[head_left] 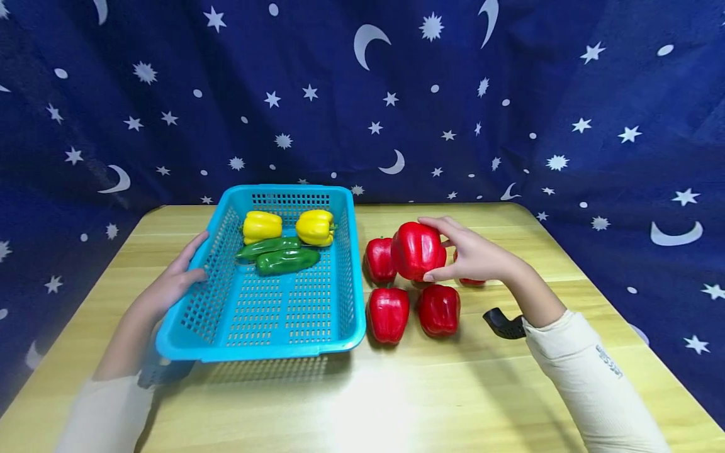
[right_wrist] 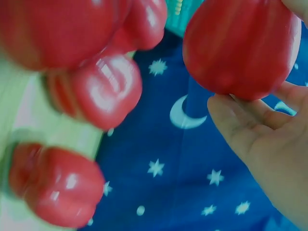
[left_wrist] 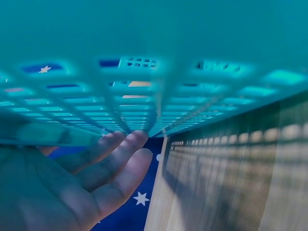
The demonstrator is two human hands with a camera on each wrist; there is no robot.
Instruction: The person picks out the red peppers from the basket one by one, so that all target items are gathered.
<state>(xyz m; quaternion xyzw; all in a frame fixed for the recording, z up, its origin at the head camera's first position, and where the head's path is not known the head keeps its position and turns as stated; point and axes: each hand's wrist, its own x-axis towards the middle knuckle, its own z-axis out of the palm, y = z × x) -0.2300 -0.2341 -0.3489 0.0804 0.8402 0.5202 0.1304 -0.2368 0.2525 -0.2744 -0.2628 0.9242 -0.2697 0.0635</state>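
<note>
My left hand (head_left: 170, 286) grips the left rim of a blue plastic basket (head_left: 260, 350), its thumb over the edge. In the left wrist view its fingers lie along the outside of the perforated wall. The basket's near side is lifted off the table, with a shadow under it. Inside lie two yellow bell peppers (head_left: 262, 226) and two long green peppers (head_left: 287, 260). My right hand (head_left: 476, 251) holds a red bell pepper (head_left: 415, 251) between thumb and fingers, above other red bell peppers (head_left: 388, 314) just right of the basket.
Several red bell peppers (right_wrist: 65, 187) lie on the wooden table (head_left: 447, 402), some partly hidden behind the held one. A black curved piece (head_left: 504, 324) shows by the right wrist. Behind the table hangs a dark blue cloth (head_left: 317, 138) with stars and moons.
</note>
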